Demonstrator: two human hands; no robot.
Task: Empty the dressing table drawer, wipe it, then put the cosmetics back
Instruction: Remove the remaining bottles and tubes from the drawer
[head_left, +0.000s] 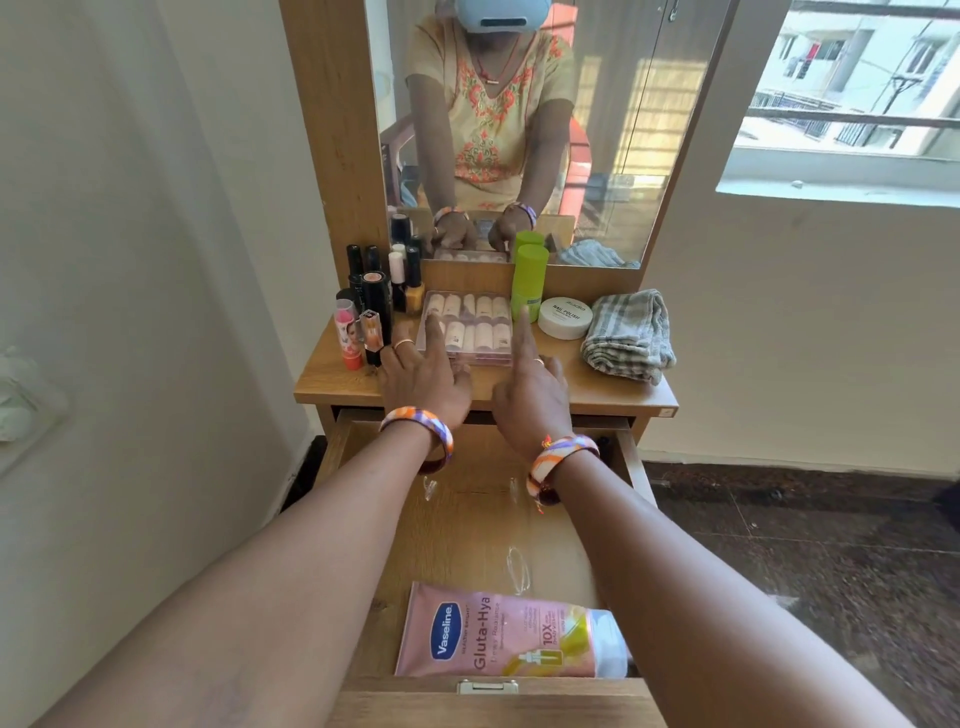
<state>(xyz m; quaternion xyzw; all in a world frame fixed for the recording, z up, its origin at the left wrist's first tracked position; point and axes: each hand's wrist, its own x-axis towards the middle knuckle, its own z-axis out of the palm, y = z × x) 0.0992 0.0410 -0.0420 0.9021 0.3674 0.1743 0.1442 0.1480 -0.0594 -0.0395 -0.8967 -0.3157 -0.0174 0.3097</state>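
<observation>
**A:** How are the hands placed?

**B:** Both arms reach forward over the open drawer (470, 525) to the dressing table top (613, 387). The left hand (423, 376) lies with fingers spread and fairly straight on the left and near edge of the clear case (467, 328); nothing is curled around it. The right hand (530, 389) sits at the case's right side, its forefinger straight and running up along that edge, close to the green bottle (529, 280). The other right fingers are hidden behind the hand, so I cannot tell whether they hold the case.

**A:** What does the case look like?

**B:** Flat, transparent plastic, lying on the table top against the mirror (545, 130) base. Pale cream tubes show through the lid in two rows, five in the far row; the near row is partly covered by the hands.

**A:** And the rest, counted?

**B:** One pink Vaseline tube (498, 636) lies on its side at the near end of the drawer, cap to the right. On the table: one green bottle, one round white nail polish tub (565, 317), one folded grey checked cloth (628, 335) at the right, and a cluster of small bottles and lipsticks (376, 301) at the left, too crowded to count surely. Each wrist carries one orange, white and purple bangle.
</observation>
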